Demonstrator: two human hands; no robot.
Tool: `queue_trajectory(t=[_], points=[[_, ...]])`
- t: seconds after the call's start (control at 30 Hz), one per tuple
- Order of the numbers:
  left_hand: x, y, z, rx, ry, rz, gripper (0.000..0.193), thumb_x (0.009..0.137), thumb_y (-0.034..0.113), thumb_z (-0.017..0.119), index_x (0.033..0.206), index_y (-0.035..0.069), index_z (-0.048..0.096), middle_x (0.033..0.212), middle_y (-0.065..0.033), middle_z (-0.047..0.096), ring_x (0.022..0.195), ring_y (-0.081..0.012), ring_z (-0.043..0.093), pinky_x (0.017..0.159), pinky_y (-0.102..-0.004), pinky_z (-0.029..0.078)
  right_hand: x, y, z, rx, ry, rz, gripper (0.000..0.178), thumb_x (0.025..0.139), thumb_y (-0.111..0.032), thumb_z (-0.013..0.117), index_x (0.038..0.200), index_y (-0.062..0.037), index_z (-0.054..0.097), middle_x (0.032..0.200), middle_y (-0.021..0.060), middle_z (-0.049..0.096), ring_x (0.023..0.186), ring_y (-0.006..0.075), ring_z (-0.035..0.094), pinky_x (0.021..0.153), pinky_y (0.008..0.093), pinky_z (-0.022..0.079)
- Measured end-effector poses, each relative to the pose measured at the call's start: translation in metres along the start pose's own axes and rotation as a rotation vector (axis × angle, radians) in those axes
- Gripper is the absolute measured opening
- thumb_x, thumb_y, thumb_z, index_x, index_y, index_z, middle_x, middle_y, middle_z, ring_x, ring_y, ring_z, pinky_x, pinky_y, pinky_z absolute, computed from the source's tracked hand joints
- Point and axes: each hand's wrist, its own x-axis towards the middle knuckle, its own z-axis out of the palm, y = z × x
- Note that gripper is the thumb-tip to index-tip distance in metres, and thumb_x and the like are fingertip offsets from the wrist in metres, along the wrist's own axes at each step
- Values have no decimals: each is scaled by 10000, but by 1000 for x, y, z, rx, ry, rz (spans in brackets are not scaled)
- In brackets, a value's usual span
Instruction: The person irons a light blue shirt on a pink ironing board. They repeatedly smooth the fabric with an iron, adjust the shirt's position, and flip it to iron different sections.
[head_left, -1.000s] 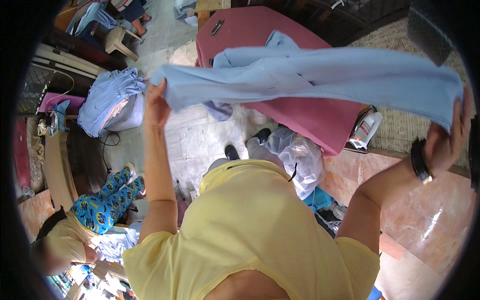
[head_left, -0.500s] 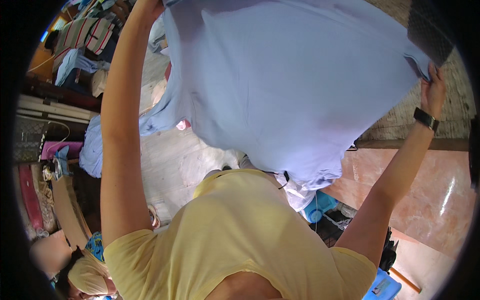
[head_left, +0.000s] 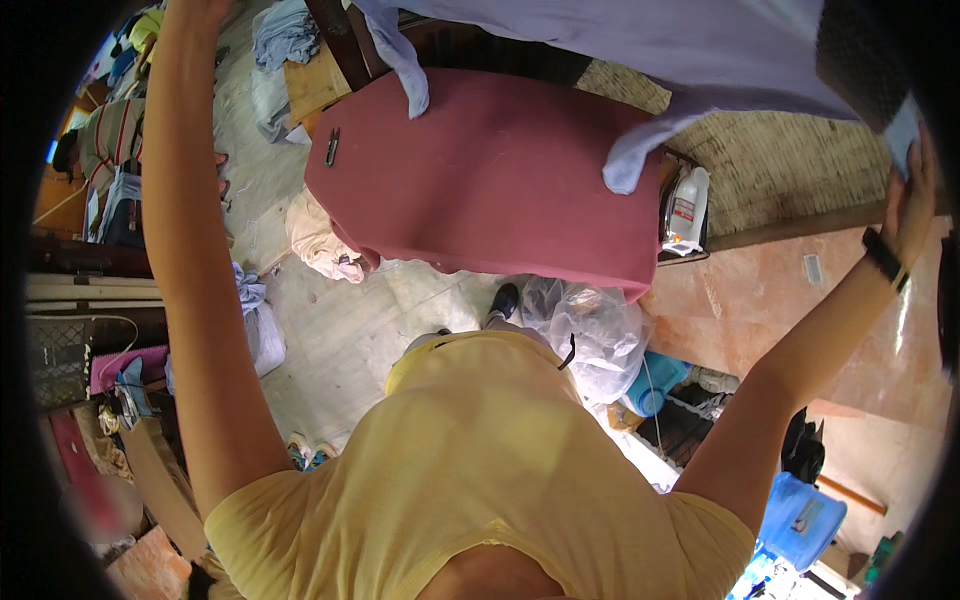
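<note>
the light blue garment (head_left: 640,40) spreads across the space between the two hands, out beyond the person's body, its upper part cut off by the top edge of the view. the right hand (head_left: 908,200) is grasping a corner of it between fingers and thumb, with a black wristband (head_left: 884,260) just below on the wrist. the left hand (head_left: 205,8) is raised at the top edge and mostly cut off, so i cannot tell whether it grips the cloth. two narrow ends of the garment dangle between the hands, one nearer each side, over a maroon-covered board (head_left: 480,170); whether they touch it is unclear.

on the board, toward the left hand, lies a small dark pair of snips (head_left: 332,147). at the board's other end, nearer the right hand, a white iron (head_left: 688,205) sits in a metal frame. a peach cloth (head_left: 322,237) hangs by the board's end on the left hand's side. below the board, between the two forearms, is a clear plastic bag (head_left: 590,335), nearer the right one.
</note>
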Motion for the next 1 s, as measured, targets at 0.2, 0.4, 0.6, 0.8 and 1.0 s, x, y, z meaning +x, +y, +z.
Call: queue_trajectory(t=[0.2, 0.4, 0.6, 0.8, 1.0], points=[[-218, -44, -65, 439, 338, -406, 550, 852, 235, 706, 1334, 46, 521, 1269, -126, 578, 1124, -212, 580, 944, -333, 467, -197, 25, -57, -29, -81, 477, 376, 943, -77, 602, 1307, 7, 561, 1287, 85, 589, 1126, 140, 564, 937, 254, 458], [-458, -119, -121, 421, 287, -723, 455, 962, 197, 605, 1347, -8, 476, 1158, -76, 618, 1024, -143, 575, 880, -259, 465, -421, 114, -75, 116, -343, 1035, 418, 827, 24, 657, 1243, -7, 621, 1038, 1, 635, 858, 38, 533, 781, 214, 437], [-569, -187, -179, 546, 17, -907, 354, 973, 161, 571, 1270, -25, 523, 1121, -70, 637, 1008, -137, 573, 899, -272, 444, -592, 188, -85, 127, -244, 1453, 271, 851, 62, 587, 1079, -28, 702, 821, 15, 640, 671, 109, 571, 571, 270, 493], [-654, -214, -245, 699, 11, -1015, 418, 971, 211, 580, 1269, -75, 515, 1133, -134, 663, 1016, -179, 604, 919, -311, 458, -630, 212, -72, -542, -593, 1462, 276, 865, 41, 534, 989, -97, 739, 794, 18, 669, 622, 132, 618, 545, 303, 535], [-620, -210, -193, 1056, 50, -892, 366, 917, 118, 623, 1239, -14, 509, 970, -147, 651, 897, -226, 623, 822, -341, 490, -590, 265, -103, -782, -1725, 711, 188, 845, -24, 554, 894, -91, 723, 801, 108, 688, 758, 244, 693, 621, 371, 566]])
